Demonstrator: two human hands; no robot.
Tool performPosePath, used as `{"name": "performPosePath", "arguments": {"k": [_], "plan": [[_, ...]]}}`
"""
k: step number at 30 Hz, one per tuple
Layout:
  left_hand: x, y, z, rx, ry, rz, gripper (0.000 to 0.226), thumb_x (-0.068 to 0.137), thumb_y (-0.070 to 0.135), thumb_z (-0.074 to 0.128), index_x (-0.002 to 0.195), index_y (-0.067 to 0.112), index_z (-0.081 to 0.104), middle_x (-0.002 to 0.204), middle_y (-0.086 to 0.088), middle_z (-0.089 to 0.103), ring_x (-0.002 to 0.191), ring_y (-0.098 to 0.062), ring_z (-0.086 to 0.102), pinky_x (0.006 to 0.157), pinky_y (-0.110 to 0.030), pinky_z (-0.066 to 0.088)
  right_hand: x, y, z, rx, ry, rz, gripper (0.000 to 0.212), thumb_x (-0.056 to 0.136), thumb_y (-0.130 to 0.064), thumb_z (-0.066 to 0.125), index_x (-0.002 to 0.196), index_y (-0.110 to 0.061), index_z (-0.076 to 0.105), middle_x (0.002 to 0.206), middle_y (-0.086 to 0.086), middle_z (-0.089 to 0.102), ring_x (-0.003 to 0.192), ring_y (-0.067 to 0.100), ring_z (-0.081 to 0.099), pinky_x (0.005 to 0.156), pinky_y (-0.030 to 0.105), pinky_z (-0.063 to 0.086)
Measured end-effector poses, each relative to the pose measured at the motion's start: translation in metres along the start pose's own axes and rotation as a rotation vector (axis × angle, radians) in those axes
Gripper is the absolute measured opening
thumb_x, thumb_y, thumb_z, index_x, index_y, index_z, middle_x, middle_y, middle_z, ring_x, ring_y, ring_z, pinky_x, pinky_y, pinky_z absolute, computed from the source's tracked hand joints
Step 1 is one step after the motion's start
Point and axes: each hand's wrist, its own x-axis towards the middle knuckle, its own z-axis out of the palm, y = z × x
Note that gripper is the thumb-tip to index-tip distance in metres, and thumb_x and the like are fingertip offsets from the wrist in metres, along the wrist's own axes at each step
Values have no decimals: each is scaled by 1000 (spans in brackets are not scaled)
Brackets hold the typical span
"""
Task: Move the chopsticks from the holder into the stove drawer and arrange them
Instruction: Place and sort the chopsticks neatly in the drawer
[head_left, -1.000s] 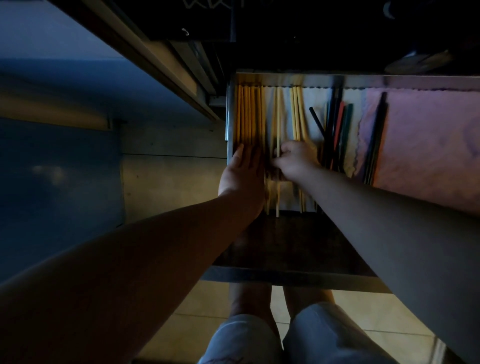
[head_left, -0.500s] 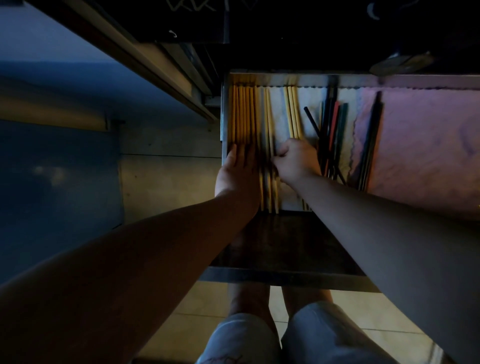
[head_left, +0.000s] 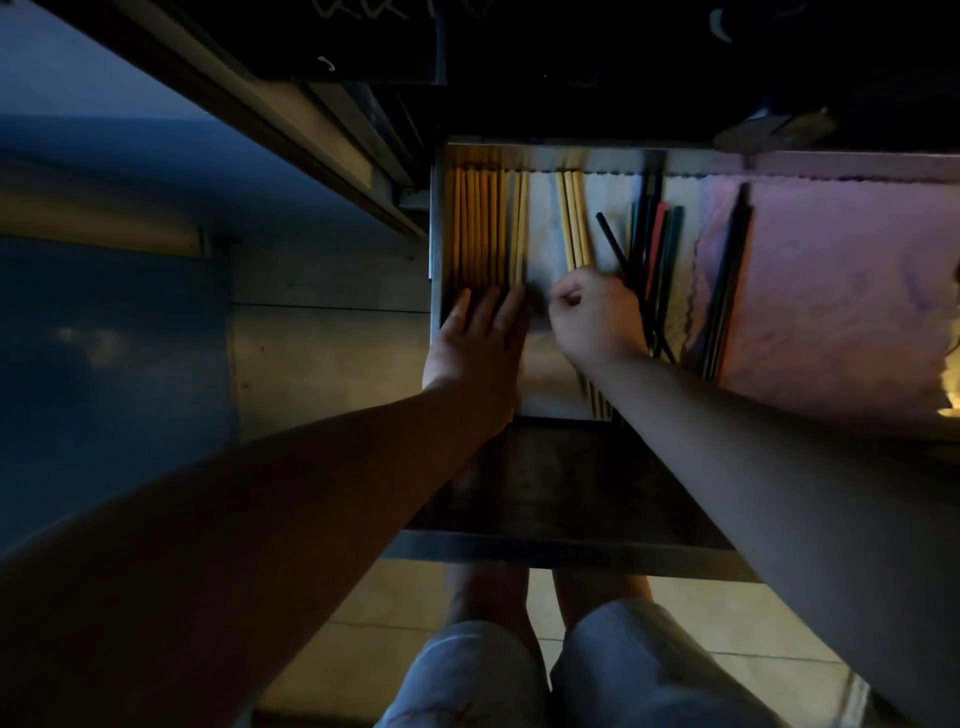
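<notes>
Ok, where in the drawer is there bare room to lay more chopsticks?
Two patches: the white liner strip between the yellow row and the pale chopsticks, and the pink cloth right of the dark pair. Crowded: the left wall, under the left hand, and the criss-crossed dark sticks beside the right hand.

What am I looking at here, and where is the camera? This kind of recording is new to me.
There is no machine: a person wears a camera on the head, the only view, looking down at their own arms. Below is an open drawer, lined with a white sheet and a pink cloth. The left hand lies flat on a row of yellow chopsticks by the drawer's left wall. The right hand is curled round a few pale chopsticks beside them. Further right lie loose dark chopsticks.
</notes>
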Motion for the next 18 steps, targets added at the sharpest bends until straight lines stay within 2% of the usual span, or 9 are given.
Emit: {"name": "performPosePath", "arguments": {"k": [5,9,12,15,18], "plan": [[1,7,2,-69,-1,-38,87,97,36,48,156,11,-11,161,-11,-24,152,-29,-5,122,-44,0,2,23,-16,-65,79,-63,15,80,-12,59,92,-16,67,99,7,70,95,25,66,81,30,52],[1,13,0,-96,5,-77,88,96,32,50,156,7,-10,162,-11,-22,151,-30,-5,121,-45,3,3,31,-21,-123,54,-111,19,81,-15,62,98,-13,69,101,10,71,96,26,67,83,32,53],[1,13,-1,-87,10,-98,90,95,32,51,155,8,-12,163,-10,-20,151,-29,-8,121,-47,-1,6,31,-21,-226,9,-126,22,83,-21,65,103,-13,65,106,10,68,99,28,65,84,33,52],[-1,7,0,-17,33,-58,89,95,38,49,156,10,-10,164,-10,-16,151,-30,-11,121,-51,-4,11,22,-16,-376,-20,-74,25,86,-22,64,109,-13,58,111,12,64,101,33,64,84,42,54],[-2,1,1,-12,33,-28,87,95,38,49,156,14,-9,164,-8,-15,151,-31,-11,121,-52,-5,16,9,-9,-486,-24,37,22,91,-15,57,112,-11,58,114,14,64,103,36,64,81,42,54]]}}
